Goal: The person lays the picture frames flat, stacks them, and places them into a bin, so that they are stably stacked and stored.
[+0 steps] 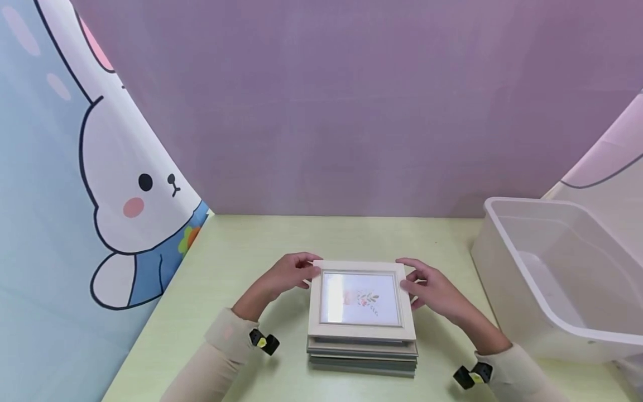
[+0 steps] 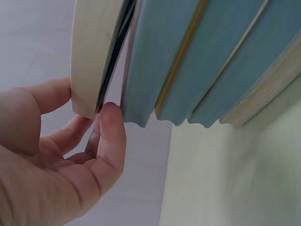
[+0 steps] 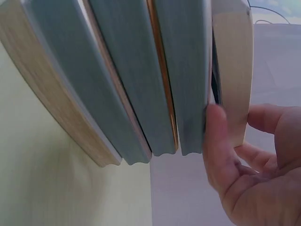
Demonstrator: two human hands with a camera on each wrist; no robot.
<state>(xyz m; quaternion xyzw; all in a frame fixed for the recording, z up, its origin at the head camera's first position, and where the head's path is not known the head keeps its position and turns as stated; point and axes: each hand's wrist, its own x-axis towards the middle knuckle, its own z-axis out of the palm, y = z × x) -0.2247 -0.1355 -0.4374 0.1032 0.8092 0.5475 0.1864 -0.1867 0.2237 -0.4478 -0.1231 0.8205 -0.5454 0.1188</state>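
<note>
A cream picture frame [image 1: 358, 298] with a floral print lies face up on top of a pile of frames [image 1: 363, 364]. By its far left corner, my left hand [image 1: 289, 273] pinches the top frame, thumb above and fingers beneath. At the far right corner my right hand [image 1: 433, 289] grips it likewise. Both wrist views show a narrow gap between the cream frame [image 2: 94, 56] and the blue-grey edges of the frames [image 3: 127, 61] below. Its near edge sits close to the pile; contact there cannot be made out.
To the right stands a deep white plastic bin [image 1: 522, 273], its visible interior bare. A purple panel [image 1: 351, 111] closes off the back of the pale table [image 1: 241, 240]. On the left hangs a rabbit-print cloth [image 1: 135, 223].
</note>
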